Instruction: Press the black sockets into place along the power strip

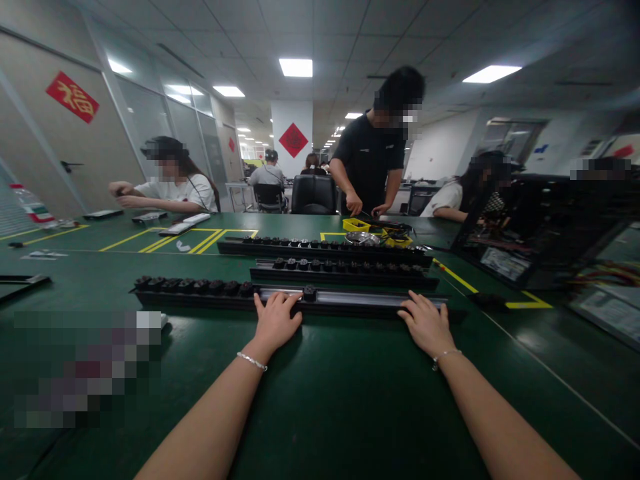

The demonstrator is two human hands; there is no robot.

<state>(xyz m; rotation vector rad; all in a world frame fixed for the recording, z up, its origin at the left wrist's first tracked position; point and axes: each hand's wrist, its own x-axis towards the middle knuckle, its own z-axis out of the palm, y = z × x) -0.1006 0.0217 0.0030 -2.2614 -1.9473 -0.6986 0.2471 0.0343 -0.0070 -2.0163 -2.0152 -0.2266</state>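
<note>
A long black rail (pixel 360 301) lies across the green table in front of me. Several black socket-like modules (pixel 200 287) fill its left part, and one separate black module (pixel 310 293) sits near the middle. My left hand (pixel 277 319) rests on the rail's front edge just left of that single module, fingers spread. Toward the rail's right end, my right hand (pixel 426 321) touches it with fingers apart. Behind it are a second rail (pixel 345 273) and a third rail (pixel 300 250), both lined with similar black modules. Neither hand has anything visible in its grasp.
An open computer case (pixel 525 233) stands at right. Beyond the rails are a yellow bin (pixel 356 225) and a metal bowl (pixel 363 238). A standing co-worker (pixel 370 160) works there; others sit around. A blurred-out object (pixel 90 370) lies at left; a bottle (pixel 33 205) stands far left.
</note>
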